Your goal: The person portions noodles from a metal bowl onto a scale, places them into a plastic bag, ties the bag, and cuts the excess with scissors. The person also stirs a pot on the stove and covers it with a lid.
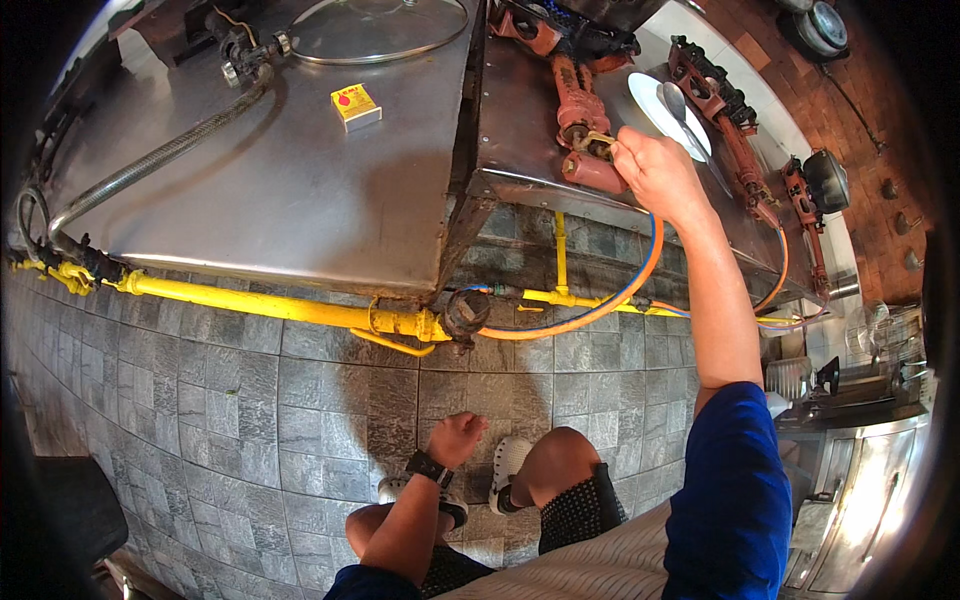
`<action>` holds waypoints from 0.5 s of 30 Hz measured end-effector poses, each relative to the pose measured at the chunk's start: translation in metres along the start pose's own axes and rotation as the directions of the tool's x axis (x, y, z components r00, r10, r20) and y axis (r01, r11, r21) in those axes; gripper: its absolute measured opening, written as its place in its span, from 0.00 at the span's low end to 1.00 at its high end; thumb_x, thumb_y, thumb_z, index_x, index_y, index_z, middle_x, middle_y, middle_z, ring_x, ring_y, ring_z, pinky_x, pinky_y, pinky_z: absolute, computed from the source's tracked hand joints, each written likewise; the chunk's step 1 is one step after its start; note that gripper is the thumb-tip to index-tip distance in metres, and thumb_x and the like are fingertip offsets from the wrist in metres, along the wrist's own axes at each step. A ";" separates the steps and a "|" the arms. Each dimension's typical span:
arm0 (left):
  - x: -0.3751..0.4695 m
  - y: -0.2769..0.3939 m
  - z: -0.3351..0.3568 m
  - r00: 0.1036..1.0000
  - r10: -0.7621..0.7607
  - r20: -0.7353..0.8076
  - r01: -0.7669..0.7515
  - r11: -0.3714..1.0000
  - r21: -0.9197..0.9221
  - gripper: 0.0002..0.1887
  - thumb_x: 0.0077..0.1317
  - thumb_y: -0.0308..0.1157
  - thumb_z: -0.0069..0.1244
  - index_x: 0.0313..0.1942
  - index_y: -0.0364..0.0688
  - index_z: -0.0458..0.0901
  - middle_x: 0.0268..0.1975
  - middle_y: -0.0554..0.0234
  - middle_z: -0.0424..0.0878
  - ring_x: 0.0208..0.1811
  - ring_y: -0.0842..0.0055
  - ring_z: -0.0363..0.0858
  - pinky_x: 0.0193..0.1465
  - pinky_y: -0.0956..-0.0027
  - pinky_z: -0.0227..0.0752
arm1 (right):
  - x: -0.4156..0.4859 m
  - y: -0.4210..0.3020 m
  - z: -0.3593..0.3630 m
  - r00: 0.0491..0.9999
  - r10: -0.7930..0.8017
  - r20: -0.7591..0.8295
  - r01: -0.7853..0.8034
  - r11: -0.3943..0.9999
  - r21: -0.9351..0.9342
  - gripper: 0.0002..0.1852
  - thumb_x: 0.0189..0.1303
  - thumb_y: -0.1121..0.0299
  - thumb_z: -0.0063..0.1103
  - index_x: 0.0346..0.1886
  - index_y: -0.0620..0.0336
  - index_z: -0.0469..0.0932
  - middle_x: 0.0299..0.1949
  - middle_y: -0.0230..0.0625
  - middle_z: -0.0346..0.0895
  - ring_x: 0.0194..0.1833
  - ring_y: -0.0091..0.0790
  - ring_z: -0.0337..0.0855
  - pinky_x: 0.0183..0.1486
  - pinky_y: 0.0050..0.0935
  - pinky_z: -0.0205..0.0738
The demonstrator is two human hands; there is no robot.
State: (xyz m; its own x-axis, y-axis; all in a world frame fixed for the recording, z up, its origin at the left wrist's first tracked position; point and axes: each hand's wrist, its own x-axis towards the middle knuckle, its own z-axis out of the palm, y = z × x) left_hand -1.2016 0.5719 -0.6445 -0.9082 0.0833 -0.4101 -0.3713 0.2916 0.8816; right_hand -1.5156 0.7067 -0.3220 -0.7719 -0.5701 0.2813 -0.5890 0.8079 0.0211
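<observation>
My right hand (654, 166) grips the brass valve lever (595, 140) at the front end of a red-painted cast-iron gas burner (581, 101), near the metal counter's front edge. Beside that hand, to the right, a metal spoon (675, 105) rests on a white oval plate (660, 105). My left hand (456, 439) hangs low over the tiled floor, its fingers loosely curled; whether it holds anything is hard to tell. A dark band circles the left wrist. On the steel counter to the left lies a yellow matchbox (355, 106), and behind it a glass lid (375, 34).
A yellow gas pipe (277, 301) runs along the steel counter's (300, 187) front, with an orange-and-blue hose (592, 313) looping up to the burner. A braided hose (165, 154) crosses the left counter. More burners (739, 154) and a dark pot (827, 180) stand at right.
</observation>
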 end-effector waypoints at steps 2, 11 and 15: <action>-0.001 0.001 -0.001 1.000 -0.005 0.005 0.005 1.000 0.008 0.21 0.67 0.48 0.42 0.33 0.39 0.82 0.24 0.61 0.83 0.28 0.74 0.83 0.31 0.70 0.73 | 0.000 0.000 0.000 1.000 -0.007 -0.003 0.007 1.000 -0.001 0.12 0.61 0.60 0.49 0.30 0.59 0.72 0.23 0.50 0.75 0.30 0.57 0.76 0.33 0.50 0.68; -0.003 0.007 -0.004 1.000 -0.015 0.006 0.015 0.999 -0.052 0.21 0.67 0.48 0.42 0.33 0.38 0.82 0.24 0.59 0.83 0.27 0.73 0.83 0.31 0.69 0.74 | 0.000 0.002 0.002 1.000 -0.006 -0.008 0.006 1.000 -0.013 0.12 0.61 0.60 0.49 0.29 0.59 0.72 0.23 0.49 0.75 0.30 0.57 0.76 0.33 0.50 0.69; -0.003 0.010 -0.005 1.000 -0.029 0.001 0.029 0.998 -0.050 0.20 0.67 0.46 0.42 0.33 0.37 0.82 0.24 0.60 0.83 0.27 0.74 0.83 0.30 0.70 0.74 | 0.000 0.000 0.002 1.000 -0.010 -0.017 0.010 0.999 -0.034 0.12 0.60 0.60 0.49 0.29 0.59 0.72 0.23 0.50 0.75 0.30 0.57 0.76 0.33 0.50 0.69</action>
State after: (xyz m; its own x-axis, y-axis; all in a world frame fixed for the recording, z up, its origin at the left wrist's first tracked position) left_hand -1.2036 0.5702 -0.6333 -0.8970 0.0761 -0.4353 -0.4062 0.2462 0.8800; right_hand -1.5165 0.7066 -0.3239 -0.7615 -0.5758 0.2975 -0.5880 0.8069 0.0565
